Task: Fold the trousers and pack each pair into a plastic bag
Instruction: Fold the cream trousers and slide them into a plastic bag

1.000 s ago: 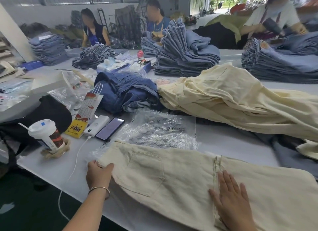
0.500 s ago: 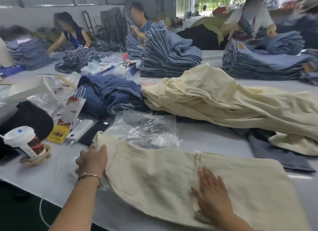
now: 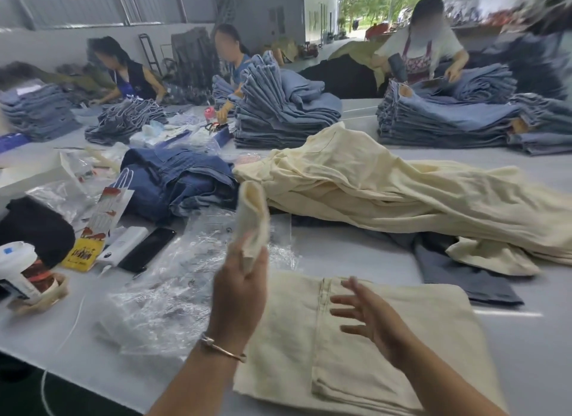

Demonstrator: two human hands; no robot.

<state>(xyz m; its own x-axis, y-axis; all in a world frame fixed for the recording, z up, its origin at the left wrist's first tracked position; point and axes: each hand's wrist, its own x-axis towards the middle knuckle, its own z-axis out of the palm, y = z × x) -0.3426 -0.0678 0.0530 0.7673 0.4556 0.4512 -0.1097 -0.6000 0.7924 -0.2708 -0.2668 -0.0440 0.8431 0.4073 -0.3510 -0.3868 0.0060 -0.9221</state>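
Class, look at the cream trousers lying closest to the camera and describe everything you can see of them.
The cream trousers look like a soft woven cloth, pale yellow-cream. They lie partly folded on the white table, with a stitched seam running down near the middle. The left hand grips one end and lifts it clear of the table, so that it stands up as a loose roll. The right hand, fingers spread, is over the flat part; contact is unclear.

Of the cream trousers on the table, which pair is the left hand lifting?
The near cream pair at the table's front edge: the left hand grips its raised end. The other cream trousers lie heaped farther back, untouched.
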